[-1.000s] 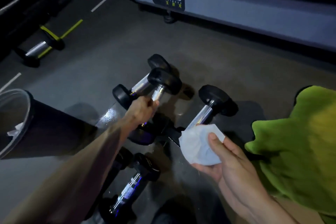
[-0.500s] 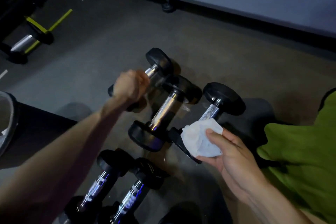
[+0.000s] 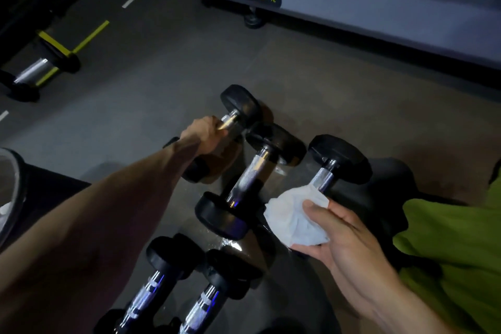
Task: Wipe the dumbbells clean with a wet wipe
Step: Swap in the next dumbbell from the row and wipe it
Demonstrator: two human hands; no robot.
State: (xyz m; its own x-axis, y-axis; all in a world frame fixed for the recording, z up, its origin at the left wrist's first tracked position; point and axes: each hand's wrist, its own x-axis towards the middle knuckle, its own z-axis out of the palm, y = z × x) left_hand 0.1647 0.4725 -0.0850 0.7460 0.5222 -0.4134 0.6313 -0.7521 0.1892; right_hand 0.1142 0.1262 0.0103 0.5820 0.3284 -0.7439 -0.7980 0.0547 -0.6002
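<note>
Left hand (image 3: pixel 202 130) grips far dumbbell (image 3: pixel 235 116) by its handle; right hand (image 3: pixel 339 233) holds wipe (image 3: pixel 294 218). Step: fetching 1 dumbbell. Next: bring wipe to it.

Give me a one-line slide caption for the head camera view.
Left hand grips the far-left dumbbell by its handle while the right hand holds a crumpled wet wipe.

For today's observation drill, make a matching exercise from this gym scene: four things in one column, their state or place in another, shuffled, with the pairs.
Things:
1. Wipe
2. Far-left dumbbell
3. Middle dumbbell
4. Bin

States:
A. Left hand grips its handle
B. At the left edge of view
C. Held in the right hand
D. Lies on the floor, untouched

Pairs: 1-C, 2-A, 3-D, 4-B
</note>
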